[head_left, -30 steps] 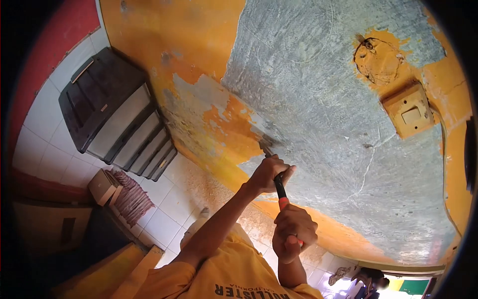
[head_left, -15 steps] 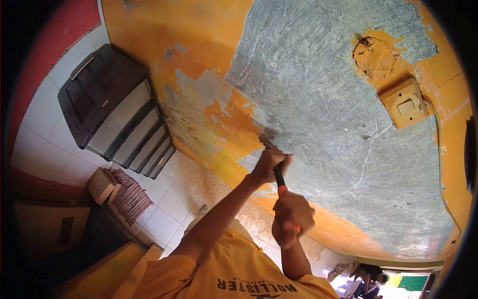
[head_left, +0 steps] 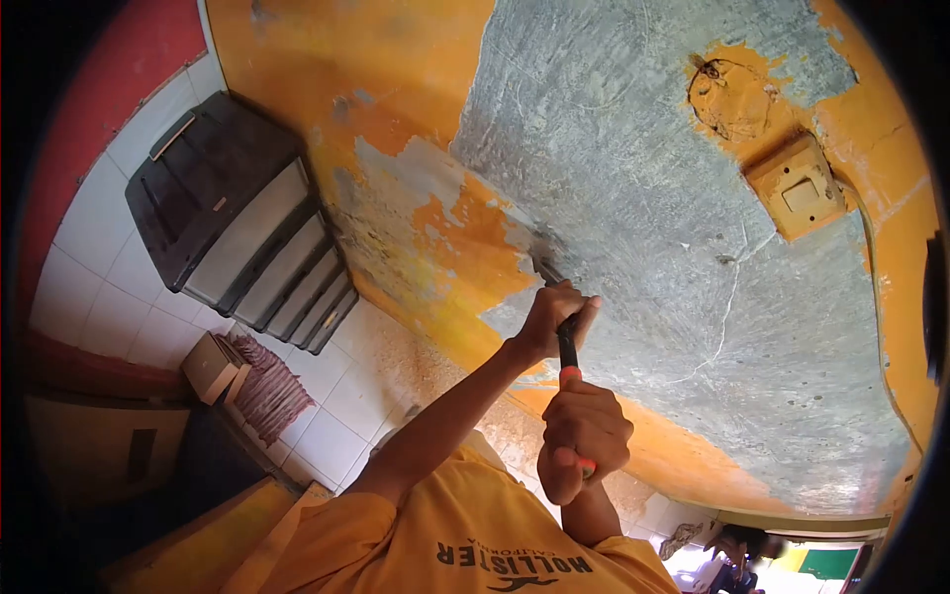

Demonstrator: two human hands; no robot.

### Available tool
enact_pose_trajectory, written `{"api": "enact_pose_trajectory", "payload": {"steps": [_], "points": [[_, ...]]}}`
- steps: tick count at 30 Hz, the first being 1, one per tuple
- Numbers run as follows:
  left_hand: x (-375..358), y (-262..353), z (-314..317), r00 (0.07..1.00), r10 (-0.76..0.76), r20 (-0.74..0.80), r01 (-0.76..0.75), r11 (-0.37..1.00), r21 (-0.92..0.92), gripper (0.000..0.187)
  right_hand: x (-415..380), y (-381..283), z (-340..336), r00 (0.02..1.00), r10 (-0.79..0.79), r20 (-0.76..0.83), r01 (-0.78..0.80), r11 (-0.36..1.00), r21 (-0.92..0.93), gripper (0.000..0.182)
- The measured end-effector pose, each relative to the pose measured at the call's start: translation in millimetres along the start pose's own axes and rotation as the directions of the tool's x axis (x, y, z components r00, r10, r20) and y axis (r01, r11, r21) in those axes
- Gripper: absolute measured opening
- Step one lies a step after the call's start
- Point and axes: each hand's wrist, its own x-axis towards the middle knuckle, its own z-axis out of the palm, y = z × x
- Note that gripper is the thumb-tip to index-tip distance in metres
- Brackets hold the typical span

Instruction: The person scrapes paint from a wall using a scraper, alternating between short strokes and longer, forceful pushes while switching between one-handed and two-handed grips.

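The long-handled scraper [head_left: 567, 346] has a slim black shaft and a red-orange grip; its dark tip is at the orange wall [head_left: 297, 59], by the ragged left edge of the bare grey patch [head_left: 643, 148]. The left hand [head_left: 554, 317] clasps the shaft near the tip; the right hand [head_left: 589, 428] wraps the grip. The yellow T-shirt [head_left: 416, 540] reads HOLLISTER and, smaller, CALIFORNIA.

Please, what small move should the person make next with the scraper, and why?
Probably nudge the scraper toward the orange paint: its tip appears close to where that paint meets the grey wall patch, and the left hand and right hand both grip the scraper.
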Motion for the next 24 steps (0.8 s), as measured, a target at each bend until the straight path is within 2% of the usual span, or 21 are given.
{"api": "enact_pose_trajectory", "payload": {"steps": [3, 5, 7, 9, 10, 12, 13, 16, 17, 20, 23, 24], "points": [[-5, -6, 7, 0.995, 0.064, -0.073, -0.062, 0.998, 0.028, 0.048, -12, 4, -5, 0.999, -0.043, -0.028, 0.045, 0.997, 0.057, 0.046], [-3, -2, 4, 0.999, 0.032, 0.006, -0.032, 0.999, 0.023, 0.049, -11, 2, -5, 0.996, -0.047, -0.08, 0.051, 0.997, 0.057, 0.049], [-3, 1, 4, 0.997, 0.026, 0.072, -0.029, 0.999, 0.032, 0.049, -3, -8, -8, 0.996, 0.011, -0.083, -0.007, 0.999, 0.047, 0.049], [2, 2, 5, 0.999, 0.015, 0.043, -0.016, 0.999, 0.033, 0.049, 4, -12, -16, 0.997, 0.064, -0.042, -0.061, 0.997, 0.054, 0.051], [0, 0, 5, 0.999, 0.004, 0.034, -0.005, 0.999, 0.036, 0.049, 3, -2, -15, 0.995, 0.065, -0.082, -0.061, 0.997, 0.051, 0.052], [-20, -30, 2, 0.992, -0.118, 0.036, 0.114, 0.988, 0.103, 0.049, -14, 31, -13, 0.982, 0.072, -0.174, -0.068, 0.997, 0.03, 0.053], [-24, -33, -8, 0.965, -0.223, 0.14, 0.207, 0.971, 0.118, 0.047, -15, 41, -17, 0.982, 0.141, -0.127, -0.128, 0.986, 0.109, 0.054], [-19, -20, -3, 0.998, -0.04, 0.051, 0.035, 0.996, 0.081, 0.046, -21, 17, -6, 0.994, 0.077, -0.079, -0.079, 0.997, -0.018, 0.05], [-14, -14, 1, 0.999, 0.004, 0.039, -0.005, 0.999, 0.036, 0.045, -14, 4, -2, 0.997, 0.008, -0.072, -0.01, 1.0, -0.027, 0.047], [-12, -16, 5, 1.0, 0.005, -0.012, -0.004, 0.998, 0.065, 0.046, -18, 10, -10, 0.998, -0.007, -0.056, 0.008, 1.0, 0.016, 0.047], [-30, -36, -6, 0.976, -0.167, 0.139, 0.149, 0.98, 0.132, 0.045, -25, 27, -17, 0.994, 0.111, -0.02, -0.111, 0.993, 0.027, 0.047], [-28, -28, -5, 0.988, -0.12, 0.101, 0.112, 0.99, 0.086, 0.046, -25, 30, -16, 0.99, 0.144, 0.011, -0.144, 0.988, 0.051, 0.047]]}}
